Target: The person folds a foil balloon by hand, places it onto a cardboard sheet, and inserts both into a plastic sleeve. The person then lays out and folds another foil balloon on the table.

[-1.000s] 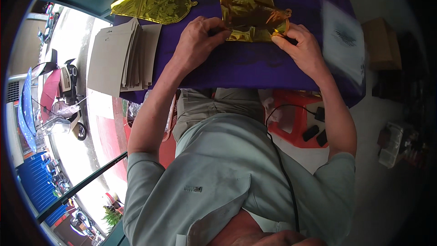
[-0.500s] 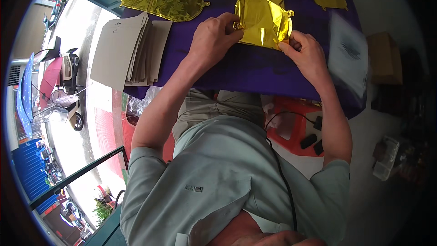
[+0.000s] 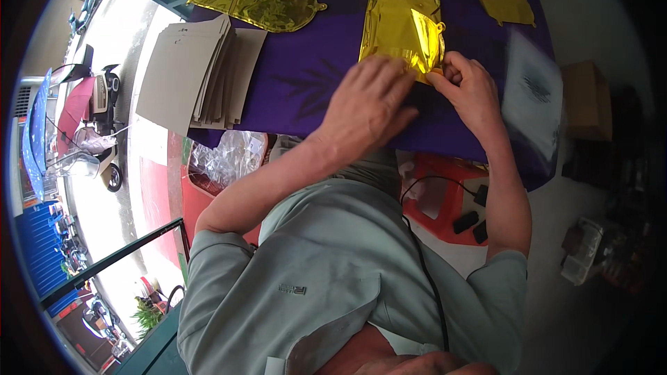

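A flat, shiny gold foil balloon (image 3: 399, 24) with small tabs along its edge lies on the purple-covered table (image 3: 295, 107) in front of me. Its right side is folded over in a bright flap. My left hand (image 3: 368, 101) is laid across the near edge of the foil, fingers stretched out, hiding part of that edge. At the near right corner my right hand (image 3: 472, 87) pinches the foil between thumb and fingers.
Another gold foil balloon (image 3: 260, 3) lies at the far left, above a stack of grey cardboard sheets (image 3: 184, 69). A clear plastic packet (image 3: 531, 90) hangs by the right edge, near a brown box (image 3: 587, 101). Crumpled clear plastic (image 3: 233, 156) fills a red container below the table.
My left hand has let go of the foil's left edge and moved right and nearer, its fingers now spread over the near edge. My right hand keeps its pinch.
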A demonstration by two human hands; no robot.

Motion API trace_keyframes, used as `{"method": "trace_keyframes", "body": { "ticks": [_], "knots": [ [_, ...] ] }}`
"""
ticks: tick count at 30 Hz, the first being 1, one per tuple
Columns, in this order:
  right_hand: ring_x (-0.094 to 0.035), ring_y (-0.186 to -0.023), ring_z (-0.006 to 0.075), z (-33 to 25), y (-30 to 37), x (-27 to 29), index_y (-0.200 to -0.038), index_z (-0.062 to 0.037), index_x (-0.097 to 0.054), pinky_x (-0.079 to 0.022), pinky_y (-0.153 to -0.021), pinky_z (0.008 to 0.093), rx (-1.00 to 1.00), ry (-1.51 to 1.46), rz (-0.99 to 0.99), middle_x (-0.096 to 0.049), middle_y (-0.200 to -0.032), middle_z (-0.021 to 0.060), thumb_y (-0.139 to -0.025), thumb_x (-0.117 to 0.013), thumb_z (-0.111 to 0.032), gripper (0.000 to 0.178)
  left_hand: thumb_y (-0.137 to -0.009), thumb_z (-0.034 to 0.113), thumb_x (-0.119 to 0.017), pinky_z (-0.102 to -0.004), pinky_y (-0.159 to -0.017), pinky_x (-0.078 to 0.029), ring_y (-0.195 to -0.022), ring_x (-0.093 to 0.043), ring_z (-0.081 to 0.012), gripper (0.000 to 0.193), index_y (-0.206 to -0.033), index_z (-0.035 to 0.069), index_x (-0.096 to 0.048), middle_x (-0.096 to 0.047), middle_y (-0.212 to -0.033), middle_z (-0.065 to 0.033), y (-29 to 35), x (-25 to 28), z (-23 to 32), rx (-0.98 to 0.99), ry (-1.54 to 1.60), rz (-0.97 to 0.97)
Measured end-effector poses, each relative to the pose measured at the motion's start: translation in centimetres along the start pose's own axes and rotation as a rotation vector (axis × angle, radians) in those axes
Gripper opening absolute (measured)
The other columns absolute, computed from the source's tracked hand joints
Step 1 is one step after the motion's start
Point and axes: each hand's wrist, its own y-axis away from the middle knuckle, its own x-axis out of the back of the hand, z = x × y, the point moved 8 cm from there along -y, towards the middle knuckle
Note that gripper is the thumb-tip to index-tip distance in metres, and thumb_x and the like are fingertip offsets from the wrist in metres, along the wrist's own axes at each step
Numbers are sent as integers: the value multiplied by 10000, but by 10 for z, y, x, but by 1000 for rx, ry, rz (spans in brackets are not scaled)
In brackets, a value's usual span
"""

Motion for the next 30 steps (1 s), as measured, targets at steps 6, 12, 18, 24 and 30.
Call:
{"method": "trace_keyframes", "body": {
  "ticks": [6,12,18,24,30],
  "knots": [
    [-594,-768,182,1,-2,-2,-1042,-26,-679,-518,-729,373,12,-56,3,-656,-807,37,-991,-837,-225,259,-991,505,-765,-525,-1360,-297,-1577,-438,-387,788,-1572,5,-582,-537,-1629,-176,13,-21,20,12,-84,-80],
    [-646,-769,262,-1,-5,-2,-1060,-37,-698,-529,-768,439,-21,-52,-56,-713,-799,69,-981,-827,-238,252,-1008,548,-732,-530,-1355,-295,-1573,-441,-385,809,-1572,-12,-577,-541,-1625,-174,15,-22,15,57,-137,-78],
    [-560,-689,158,-2,-7,-2,-987,-22,-635,-471,-649,366,22,-54,-22,-616,-755,36,-999,-831,-217,277,-1014,537,-727,-533,-1356,-287,-1564,-447,-385,803,-1571,-20,-574,-542,-1621,-176,14,-23,14,72,-130,-76],
    [-540,-646,126,0,-8,-4,-990,-22,-639,-445,-613,344,15,-48,-39,-598,-723,19,-999,-832,-218,275,-1054,554,-662,-572,-1352,-267,-1552,-423,-416,785,-1563,-39,-589,-523,-1599,-201,14,-24,15,65,-141,-101],
    [-543,-649,122,3,-8,-5,-990,-25,-635,-446,-615,347,6,-48,-36,-596,-720,17,-997,-834,-224,282,-1011,541,-728,-553,-1337,-306,-1559,-436,-407,813,-1564,-34,-570,-529,-1597,-178,10,-21,14,74,-145,-112]
  ]
}}
